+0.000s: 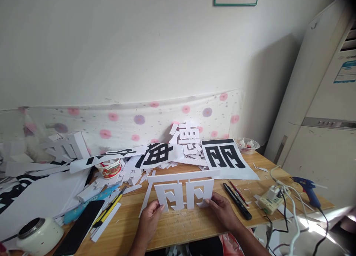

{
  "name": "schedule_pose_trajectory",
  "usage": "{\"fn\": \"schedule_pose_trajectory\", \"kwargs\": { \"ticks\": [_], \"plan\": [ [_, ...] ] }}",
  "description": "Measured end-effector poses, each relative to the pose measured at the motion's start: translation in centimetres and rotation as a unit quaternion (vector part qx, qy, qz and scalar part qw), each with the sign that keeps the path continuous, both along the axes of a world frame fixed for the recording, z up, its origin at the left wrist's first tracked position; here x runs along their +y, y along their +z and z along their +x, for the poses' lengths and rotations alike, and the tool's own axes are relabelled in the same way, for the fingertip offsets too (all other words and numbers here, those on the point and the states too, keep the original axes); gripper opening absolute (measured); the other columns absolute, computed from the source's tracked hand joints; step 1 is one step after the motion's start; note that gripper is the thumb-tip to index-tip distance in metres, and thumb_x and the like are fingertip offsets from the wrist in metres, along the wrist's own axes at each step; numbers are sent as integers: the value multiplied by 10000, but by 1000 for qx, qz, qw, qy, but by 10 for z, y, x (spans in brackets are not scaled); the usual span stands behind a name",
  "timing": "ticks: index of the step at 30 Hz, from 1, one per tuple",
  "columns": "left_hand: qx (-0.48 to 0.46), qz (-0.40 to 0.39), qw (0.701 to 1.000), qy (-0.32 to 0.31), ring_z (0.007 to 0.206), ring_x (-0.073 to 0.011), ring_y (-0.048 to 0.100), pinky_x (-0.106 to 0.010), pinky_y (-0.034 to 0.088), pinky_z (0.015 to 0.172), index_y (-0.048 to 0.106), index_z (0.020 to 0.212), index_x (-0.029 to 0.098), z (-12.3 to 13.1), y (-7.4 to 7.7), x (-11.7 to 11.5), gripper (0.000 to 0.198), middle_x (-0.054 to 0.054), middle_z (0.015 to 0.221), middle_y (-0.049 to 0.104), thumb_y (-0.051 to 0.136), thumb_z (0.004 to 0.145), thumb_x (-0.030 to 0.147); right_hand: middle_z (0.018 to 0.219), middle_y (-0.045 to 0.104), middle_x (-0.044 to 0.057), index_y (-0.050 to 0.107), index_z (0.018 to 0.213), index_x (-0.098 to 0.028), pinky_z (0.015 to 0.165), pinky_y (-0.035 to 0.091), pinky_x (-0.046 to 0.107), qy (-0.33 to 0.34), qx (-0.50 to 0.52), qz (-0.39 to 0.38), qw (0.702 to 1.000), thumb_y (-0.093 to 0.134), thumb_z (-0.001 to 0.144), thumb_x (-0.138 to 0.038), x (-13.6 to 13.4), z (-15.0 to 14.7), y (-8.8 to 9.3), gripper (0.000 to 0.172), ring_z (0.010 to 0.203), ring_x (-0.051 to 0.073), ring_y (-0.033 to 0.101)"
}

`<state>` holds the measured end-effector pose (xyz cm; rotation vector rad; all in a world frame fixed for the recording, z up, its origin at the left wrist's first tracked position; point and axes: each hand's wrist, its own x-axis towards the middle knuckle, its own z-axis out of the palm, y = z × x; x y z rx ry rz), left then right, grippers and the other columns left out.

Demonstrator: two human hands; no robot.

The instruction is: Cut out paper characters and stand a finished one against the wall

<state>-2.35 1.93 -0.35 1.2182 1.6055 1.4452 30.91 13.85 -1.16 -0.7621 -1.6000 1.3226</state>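
The left hand (pixel 150 219) pinches the lower left edge of a white foam-board character cutout (pixel 189 194), tilted over the wooden table (pixel 178 232); probably light, stiff and fragile at thin joints, it suits holding by its outer sides; the right hand (pixel 223 210) pinches its right.

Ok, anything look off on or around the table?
Two things. White scraps are strewn over the table and heaped at the back: untidy. The glue gun sits at the right edge, its cord hanging off the side, so a snag might drag it down. The held cutout shows no clear damage.
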Motion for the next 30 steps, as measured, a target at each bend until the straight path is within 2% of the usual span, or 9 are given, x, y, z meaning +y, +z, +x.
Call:
{"fn": "schedule_pose_trajectory", "kwargs": {
  "ticks": [6, 10, 17, 22, 30],
  "plan": [
    [12, 1, 1000, -1, 1064, -375, 775, -421, 590, 998, 845, 961, 226, -2, -5, 0, 456, -106, 1075, 855, 748, 861, 660, 1097, 864, 70, 907, 1048, -324, 1062, 591, 507, -5, -6, -3, 1000, 832, 895, -593, 2, 0, -3, 319, 1154, 418, 766],
    [20, -1, 1000, 0, 1067, -371, 774, -413, 587, 988, 851, 971, 228, -3, -6, 0, 431, -102, 1081, 854, 729, 891, 633, 1118, 857, 73, 898, 1062, -318, 1042, 594, 480, -5, 4, 1, 1000, 816, 925, -578, 2, 0, -3, 305, 1100, 381, 772],
    [18, 5, 1000, 4, 1087, -396, 777, -441, 591, 1007, 859, 959, 235, -1, -1, -1, 417, -106, 1081, 856, 757, 862, 628, 1141, 854, 81, 888, 1118, -316, 1116, 560, 545, -4, 4, -16, 1000, 810, 901, -634, -1, -3, 2, 393, 1165, 410, 758],
    [10, 2, 1000, 0, 1095, -389, 774, -437, 590, 1022, 861, 984, 219, 0, 2, -1, 433, -116, 1110, 859, 764, 856, 621, 1099, 852, 102, 883, 1035, -286, 1077, 574, 547, -10, 8, -25, 1000, 829, 872, -661, -3, -3, 9, 413, 1144, 423, 756],
    [0, -2, 1000, 8, 1067, -387, 776, -455, 591, 1002, 861, 930, 248, 1, 9, -2, 397, -79, 1040, 862, 794, 822, 623, 1194, 852, 119, 885, 1119, -286, 1067, 576, 505, 16, 52, -34, 998, 848, 898, -604, -5, -3, 9, 389, 1175, 395, 764]
  ]
}}
